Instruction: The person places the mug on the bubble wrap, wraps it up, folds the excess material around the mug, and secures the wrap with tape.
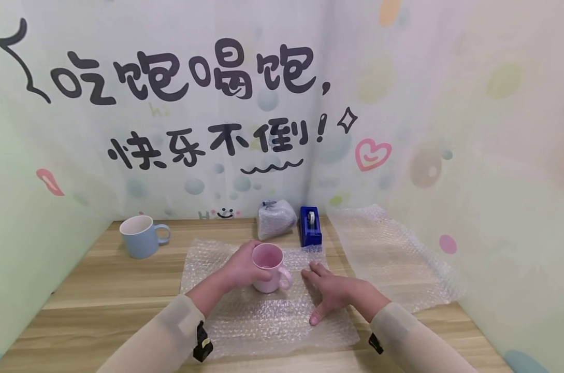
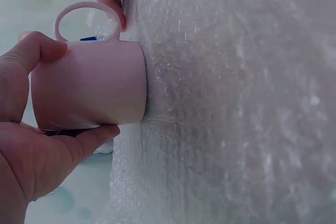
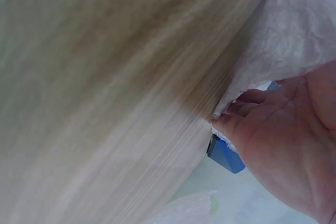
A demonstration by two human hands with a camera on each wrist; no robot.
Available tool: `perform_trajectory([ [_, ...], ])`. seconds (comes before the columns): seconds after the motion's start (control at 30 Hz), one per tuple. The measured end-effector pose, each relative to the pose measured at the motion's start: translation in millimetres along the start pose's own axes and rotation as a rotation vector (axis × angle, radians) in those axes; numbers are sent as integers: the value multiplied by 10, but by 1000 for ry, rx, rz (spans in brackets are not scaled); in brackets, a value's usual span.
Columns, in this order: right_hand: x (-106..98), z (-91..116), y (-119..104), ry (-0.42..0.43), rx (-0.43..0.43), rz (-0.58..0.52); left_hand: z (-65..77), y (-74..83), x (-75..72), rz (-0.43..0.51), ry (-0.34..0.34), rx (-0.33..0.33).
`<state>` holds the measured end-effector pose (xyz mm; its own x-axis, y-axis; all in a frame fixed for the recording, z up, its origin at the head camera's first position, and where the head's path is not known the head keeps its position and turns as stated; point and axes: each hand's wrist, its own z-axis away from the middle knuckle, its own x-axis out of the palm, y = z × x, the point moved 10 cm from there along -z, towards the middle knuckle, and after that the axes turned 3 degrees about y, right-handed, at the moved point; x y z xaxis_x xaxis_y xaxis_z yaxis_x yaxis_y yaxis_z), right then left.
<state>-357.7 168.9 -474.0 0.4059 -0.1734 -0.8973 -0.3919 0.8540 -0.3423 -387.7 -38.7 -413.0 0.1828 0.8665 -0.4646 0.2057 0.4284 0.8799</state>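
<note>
A pink mug (image 1: 268, 268) stands upright on a sheet of bubble wrap (image 1: 277, 321), its handle toward the right. My left hand (image 1: 241, 265) grips the mug from its left side. The left wrist view shows the thumb and fingers around the pink mug (image 2: 94, 83), whose base is against the bubble wrap (image 2: 226, 103). To the right of the handle, my right hand (image 1: 330, 289) rests with fingers spread on the sheet's right part. In the right wrist view, the fingertips of the right hand (image 3: 283, 140) touch the edge of the bubble wrap (image 3: 299, 30).
A light blue mug (image 1: 142, 238) stands at the back left of the wooden table (image 1: 100, 305). Behind the pink mug are a bubble-wrapped bundle (image 1: 276, 220) and a blue tape dispenser (image 1: 311, 228). Another bubble wrap sheet (image 1: 393, 259) lies at the right, against the wall.
</note>
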Motion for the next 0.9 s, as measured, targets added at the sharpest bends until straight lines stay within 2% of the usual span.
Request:
perform_trajectory([
  [0.47,13,-6,10,-21,24,-4,37,-86,26,22,-34,9],
  [0.7,3,9,-9,-13,10,-5,66,-182,56,97,-59,-10],
  [0.9,2,8,-5,-11,-13,3,95,-203,45,83,-42,13],
])
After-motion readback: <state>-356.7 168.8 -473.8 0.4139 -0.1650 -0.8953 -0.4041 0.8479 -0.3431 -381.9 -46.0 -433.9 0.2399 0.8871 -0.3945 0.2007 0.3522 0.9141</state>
